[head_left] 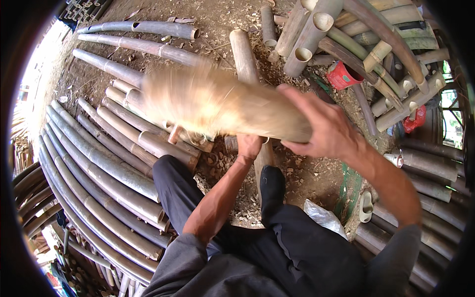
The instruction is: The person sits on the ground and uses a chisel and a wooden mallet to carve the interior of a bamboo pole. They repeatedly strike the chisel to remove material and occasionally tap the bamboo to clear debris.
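A thick, tan length of bamboo [267,110] lies across the middle of the view, its left part smeared by motion. My right hand [324,121] grips the right end, thumb on the near side and fingers over the far side. Under the near edge of this piece is my left hand [249,147], its fingers hidden behind the bamboo, so I cannot see how they are set. Below, a narrower pole [264,158] runs along the ground near my dark-socked foot [272,190]. Another bamboo pole [243,54] extends away on the far side.
Long bamboo poles [106,168] lie side by side at left. Cut bamboo pieces [316,37], with a red bucket [343,75] beside them, crowd the far right. More poles [430,166], a pale shoe [366,207] and a plastic bag [324,218] lie at right. Shavings litter the dirt.
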`<state>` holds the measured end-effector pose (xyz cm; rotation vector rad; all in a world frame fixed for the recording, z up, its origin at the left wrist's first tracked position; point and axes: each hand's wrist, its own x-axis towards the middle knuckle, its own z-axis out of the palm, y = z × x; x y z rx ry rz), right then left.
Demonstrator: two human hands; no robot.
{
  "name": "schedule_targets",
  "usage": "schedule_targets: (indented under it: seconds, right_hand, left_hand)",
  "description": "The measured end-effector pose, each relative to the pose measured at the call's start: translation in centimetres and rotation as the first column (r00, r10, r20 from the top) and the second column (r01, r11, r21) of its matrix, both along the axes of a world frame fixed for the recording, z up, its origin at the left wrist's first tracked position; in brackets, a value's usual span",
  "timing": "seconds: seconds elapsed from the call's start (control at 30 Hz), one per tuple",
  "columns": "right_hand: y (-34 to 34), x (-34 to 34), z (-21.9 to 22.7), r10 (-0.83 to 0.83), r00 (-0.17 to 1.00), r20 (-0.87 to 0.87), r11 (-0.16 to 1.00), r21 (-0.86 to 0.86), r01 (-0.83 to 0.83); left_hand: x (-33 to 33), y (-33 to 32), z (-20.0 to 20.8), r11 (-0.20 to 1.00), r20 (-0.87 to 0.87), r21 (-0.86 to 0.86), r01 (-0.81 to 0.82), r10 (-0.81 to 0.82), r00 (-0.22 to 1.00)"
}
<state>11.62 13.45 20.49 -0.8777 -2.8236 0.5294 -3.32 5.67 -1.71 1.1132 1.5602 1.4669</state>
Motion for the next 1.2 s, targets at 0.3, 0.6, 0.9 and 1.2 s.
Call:
schedule_targets:
  seconds: [0.3,0.6,0.9,1.2]
  right_hand:
    - [-2.2,2.4,-1.3,-0.127,0.859,-0.496,0.992,-0.047,0.119]
    - [-8.1,6.0,-4.2,-0.506,0.810,-0.295,0.817,-0.465,0.341]
    - [-7.5,6.5,-3.2,-0.612,0.675,-0.413,0.750,-0.575,0.328]
    - [-8.8,5.7,-2.1,-0.580,0.615,-0.535,0.806,-0.490,0.333]
  left_hand:
    - [-2.3,5.1,-0.7,0.771,-0.256,-0.120,0.625,-0.633,0.731]
    - [-0.7,5.5,0.3,0.504,-0.385,0.087,0.859,-0.778,0.496]
    - [-6.3,-3.9,0.3,0.982,0.563,-0.008,0.190,-0.152,0.812]
    - [-2.5,0.6,3.4,0.734,-0.047,-0.162,0.659,-0.673,0.738]
